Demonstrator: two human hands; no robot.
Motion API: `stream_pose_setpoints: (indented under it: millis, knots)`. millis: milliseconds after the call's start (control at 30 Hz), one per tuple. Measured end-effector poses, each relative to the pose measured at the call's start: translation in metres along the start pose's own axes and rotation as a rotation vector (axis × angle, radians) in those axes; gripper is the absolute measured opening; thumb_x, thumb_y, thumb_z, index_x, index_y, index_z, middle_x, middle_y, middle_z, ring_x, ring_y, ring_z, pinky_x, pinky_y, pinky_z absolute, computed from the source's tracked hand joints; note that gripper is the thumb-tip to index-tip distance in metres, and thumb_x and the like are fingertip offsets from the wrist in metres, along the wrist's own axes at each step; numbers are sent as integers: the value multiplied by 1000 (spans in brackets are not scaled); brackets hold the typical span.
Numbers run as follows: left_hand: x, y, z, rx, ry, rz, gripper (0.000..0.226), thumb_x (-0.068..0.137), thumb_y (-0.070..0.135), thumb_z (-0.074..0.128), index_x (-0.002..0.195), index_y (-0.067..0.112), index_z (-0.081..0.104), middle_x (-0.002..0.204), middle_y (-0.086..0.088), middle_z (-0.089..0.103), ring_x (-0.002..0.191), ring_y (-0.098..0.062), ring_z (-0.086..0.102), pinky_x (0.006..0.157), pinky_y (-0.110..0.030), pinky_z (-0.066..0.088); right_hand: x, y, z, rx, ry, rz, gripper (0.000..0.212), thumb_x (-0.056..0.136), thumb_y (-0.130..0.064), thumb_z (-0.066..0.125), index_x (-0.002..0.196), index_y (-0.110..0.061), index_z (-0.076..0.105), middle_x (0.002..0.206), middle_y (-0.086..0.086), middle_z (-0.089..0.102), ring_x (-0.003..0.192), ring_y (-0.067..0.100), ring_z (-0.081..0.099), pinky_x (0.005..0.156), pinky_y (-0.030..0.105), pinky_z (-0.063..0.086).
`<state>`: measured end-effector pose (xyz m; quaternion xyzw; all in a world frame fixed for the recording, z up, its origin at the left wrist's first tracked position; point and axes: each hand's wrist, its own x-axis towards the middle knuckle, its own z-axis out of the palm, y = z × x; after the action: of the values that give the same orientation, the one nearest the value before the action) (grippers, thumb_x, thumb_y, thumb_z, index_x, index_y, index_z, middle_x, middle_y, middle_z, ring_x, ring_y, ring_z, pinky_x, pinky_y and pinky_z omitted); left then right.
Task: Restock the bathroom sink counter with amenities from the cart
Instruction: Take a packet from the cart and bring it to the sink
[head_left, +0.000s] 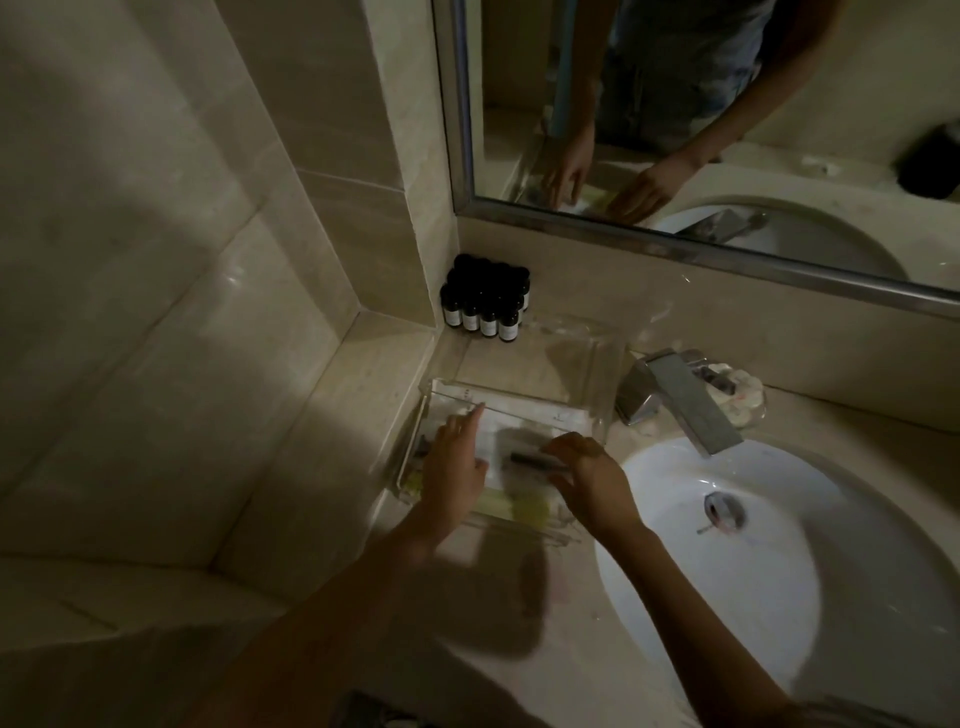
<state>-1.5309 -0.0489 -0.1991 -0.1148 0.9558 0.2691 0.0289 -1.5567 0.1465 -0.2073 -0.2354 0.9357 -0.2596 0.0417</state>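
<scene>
A clear acrylic amenity box sits on the counter left of the sink, its lid swung open toward the wall. Inside lie white packets, a thin dark stick-like item and pale yellow packets. My left hand rests flat in the box on the white packets, fingers spread. At the right end of the dark item, my right hand has its fingertips on or around it; the light is too dim to tell a grip.
Several small dark bottles with white labels stand in the wall corner behind the box. A chrome faucet overhangs the white basin. A dish of white items sits behind the faucet. The mirror runs above.
</scene>
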Motion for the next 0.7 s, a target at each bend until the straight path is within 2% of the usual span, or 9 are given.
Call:
stream_pose_setpoints:
  millis: [33,100,200,367,433,533,567,633,700]
  knots:
    - [-3,0,1,44,32,27,71,85,11,66,147,23,35,143,-4,44,127,-21,46,102,-32,42,-3,-2,3,-11,11,-17,32,79,-11,73,110,-16,68,113,6,65,98,26,64,73,38,58]
    - [-11,2,2,83,71,142,59,89,12,61,144,21,41,147,-3,41,133,-20,42,107,-27,37,-8,-7,6,-40,37,-25,36,78,-9,75,112,-16,69,114,8,66,99,29,65,71,38,59]
    - [-28,1,14,122,-26,313,41,97,23,44,137,18,50,151,-2,38,139,-19,35,114,-32,30,-14,-16,13,-76,70,-33,48,69,-3,80,114,-17,69,116,9,68,102,29,66,75,35,58]
    - [-39,-5,29,346,-172,359,64,95,45,11,147,16,33,157,-5,22,146,-23,21,118,-39,7,-22,-12,26,-91,51,-21,52,65,-1,81,113,-17,71,120,8,67,109,31,64,86,39,56]
    - [-35,-5,29,383,-255,368,77,87,52,-4,151,16,20,160,-4,8,148,-20,4,119,-36,-4,-22,-12,27,-75,53,-7,51,65,-2,82,112,-17,72,119,8,67,110,30,64,84,38,57]
    - [-29,-2,25,379,-309,369,83,83,54,-4,152,14,19,160,-5,5,147,-19,-4,116,-34,-13,-22,-12,27,-58,61,10,49,65,-3,84,111,-16,72,119,9,68,109,31,65,79,39,59]
    - [-29,-2,23,405,-320,373,80,86,53,0,150,13,25,159,-5,11,147,-20,3,116,-36,-9,-22,-12,27,-54,65,12,48,65,-3,84,110,-16,72,118,10,68,108,31,65,77,39,59]
    - [-30,-4,26,499,-315,390,69,90,50,16,140,13,48,150,-7,38,141,-21,31,114,-43,14,-21,-12,27,-58,68,19,47,63,-4,85,107,-17,74,116,10,69,105,31,67,75,39,58]
    - [-27,-5,25,517,-427,396,63,91,50,26,129,15,61,138,-6,54,131,-21,47,107,-42,30,-19,-11,28,-75,64,36,44,65,-7,85,106,-19,75,115,9,70,103,30,68,74,37,58]
